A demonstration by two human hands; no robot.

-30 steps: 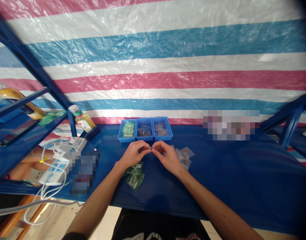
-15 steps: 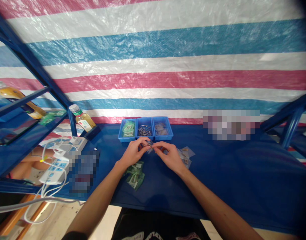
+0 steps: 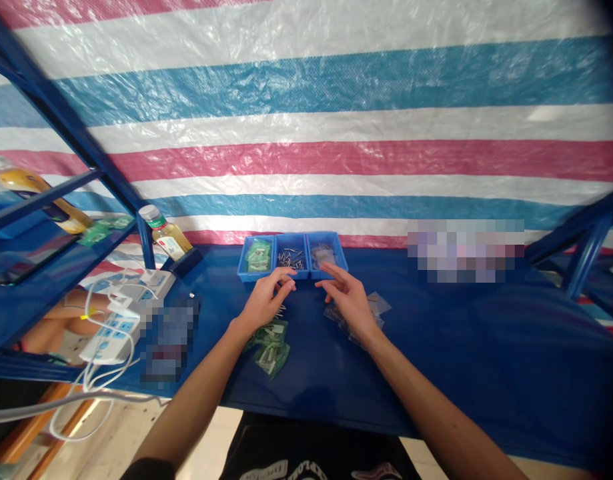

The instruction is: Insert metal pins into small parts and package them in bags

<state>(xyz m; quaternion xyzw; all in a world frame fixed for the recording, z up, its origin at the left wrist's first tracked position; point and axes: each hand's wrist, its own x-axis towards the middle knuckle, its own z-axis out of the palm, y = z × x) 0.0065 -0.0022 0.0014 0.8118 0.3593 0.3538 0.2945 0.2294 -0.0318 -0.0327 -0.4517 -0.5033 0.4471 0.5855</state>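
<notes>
My left hand (image 3: 267, 297) is just in front of a blue three-part tray (image 3: 255, 275), its fingers loosely bent and nothing visible in them. Small metal pins or screws (image 3: 281, 311) lie partly hidden beneath it, beside green packets (image 3: 271, 350) with metal pieces inside. To the right, my right hand (image 3: 350, 301) hovers with spread fingers over small clear bags (image 3: 380, 304), which it partly covers. The tray's left compartment holds green packets (image 3: 259, 256), the middle one loose metal pins or screws (image 3: 290, 259), and the right one clear bags (image 3: 322, 255).
A blue table (image 3: 446, 347) carries the tray. On the left are a power strip (image 3: 111, 333) with white cables, a bottle (image 3: 163, 233) and a blurred-out object (image 3: 169, 340). Another blurred-out object (image 3: 463, 252) lies at the back right. Blue frame posts (image 3: 583, 260) flank the table.
My hands have moved apart; the small clear bag held between them is out of my fingers. My right hand has opened above the clear bags, where more bags now show on its left side.
</notes>
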